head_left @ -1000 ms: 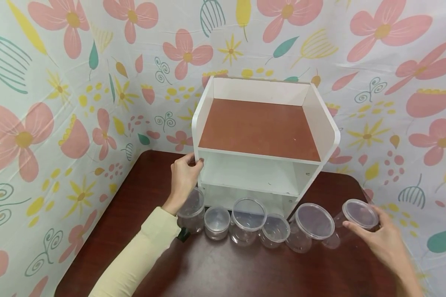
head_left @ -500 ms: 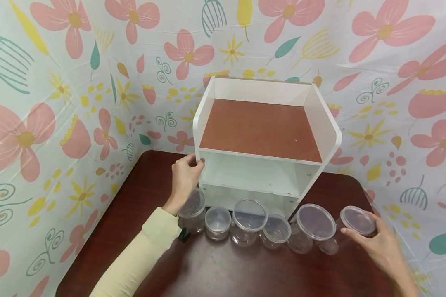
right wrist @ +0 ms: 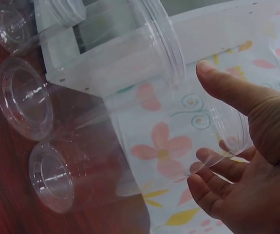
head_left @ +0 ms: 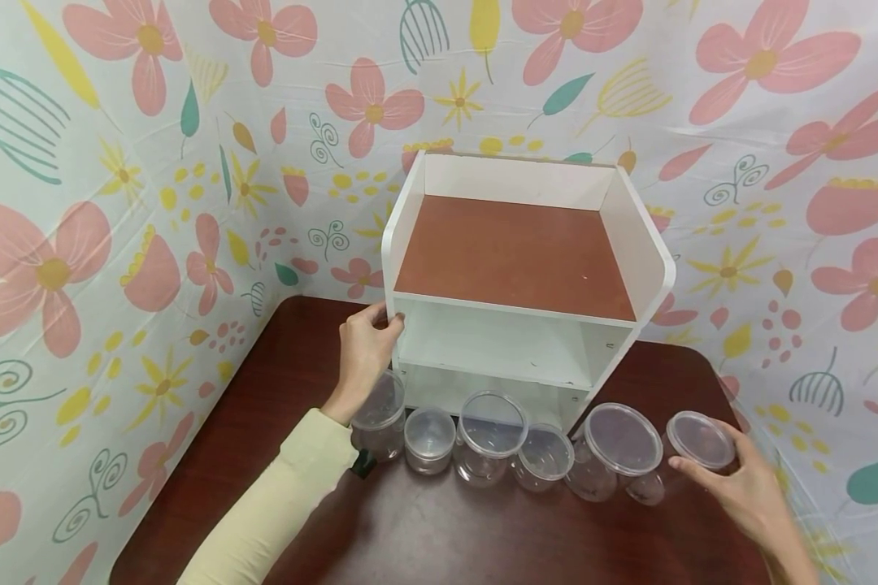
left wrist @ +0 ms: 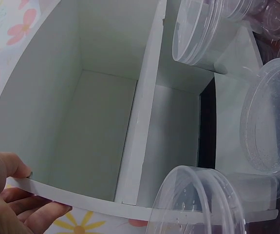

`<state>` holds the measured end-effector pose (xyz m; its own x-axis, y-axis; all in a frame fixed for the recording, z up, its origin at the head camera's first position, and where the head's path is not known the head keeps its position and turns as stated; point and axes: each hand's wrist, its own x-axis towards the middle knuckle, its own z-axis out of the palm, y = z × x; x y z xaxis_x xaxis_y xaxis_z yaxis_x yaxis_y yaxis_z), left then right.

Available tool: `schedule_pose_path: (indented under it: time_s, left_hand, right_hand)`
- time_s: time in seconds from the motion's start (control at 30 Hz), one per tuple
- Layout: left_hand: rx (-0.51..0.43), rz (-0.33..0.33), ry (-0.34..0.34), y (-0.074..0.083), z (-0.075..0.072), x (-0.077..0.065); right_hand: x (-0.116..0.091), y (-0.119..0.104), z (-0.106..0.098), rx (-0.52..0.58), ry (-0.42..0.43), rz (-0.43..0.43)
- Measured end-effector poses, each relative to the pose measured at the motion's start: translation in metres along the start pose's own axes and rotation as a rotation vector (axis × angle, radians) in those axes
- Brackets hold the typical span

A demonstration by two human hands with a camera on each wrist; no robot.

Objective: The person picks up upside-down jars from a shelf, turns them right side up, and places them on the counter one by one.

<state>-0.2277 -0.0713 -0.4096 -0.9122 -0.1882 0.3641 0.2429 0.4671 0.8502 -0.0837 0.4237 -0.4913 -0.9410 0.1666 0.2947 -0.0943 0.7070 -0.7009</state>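
My left hand [head_left: 364,349] pinches the front edge of the left side panel on a small white shelf unit [head_left: 398,231] with a brown top board. Its thumb lies inside that edge and the fingers outside in the left wrist view. At the right end of a row of clear lidded jars, my right hand [head_left: 754,487] grips the last clear jar [head_left: 698,439] near its lid, thumb on one side and fingers on the other. The jar's round base [right wrist: 52,180] is on the table, close beside the base of the neighbouring wide jar [head_left: 624,439].
Several other clear jars, such as a small jar [head_left: 429,439] and a tall jar [head_left: 492,435], stand in front of the shelf on the dark red table [head_left: 439,536]. A flower-patterned cloth [head_left: 249,162] covers the walls behind and to the left.
My right hand has shifted the last jar left and slightly nearer, closing the gap to the wide jar. My left hand keeps its hold on the shelf panel.
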Motion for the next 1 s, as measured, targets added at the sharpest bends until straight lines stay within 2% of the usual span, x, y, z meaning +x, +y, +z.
schedule_pose_path:
  time_s: [0.5,0.8,1.0]
  left_hand:
    - [0.007,-0.010,0.000,0.0017,0.0013,-0.0009]
    - [0.002,-0.008,-0.010,0.0001,0.0021,0.0001]
    - [-0.002,-0.005,-0.044,0.0007,-0.0010,-0.0006]
  right_hand:
    - [-0.0018,0.0033,-0.0007,-0.041,0.003,0.021]
    - [-0.0005,0.0032,-0.0023,-0.066,-0.035,0.027]
    - [0.0020,0.0030,-0.0073,-0.071,-0.089,0.061]
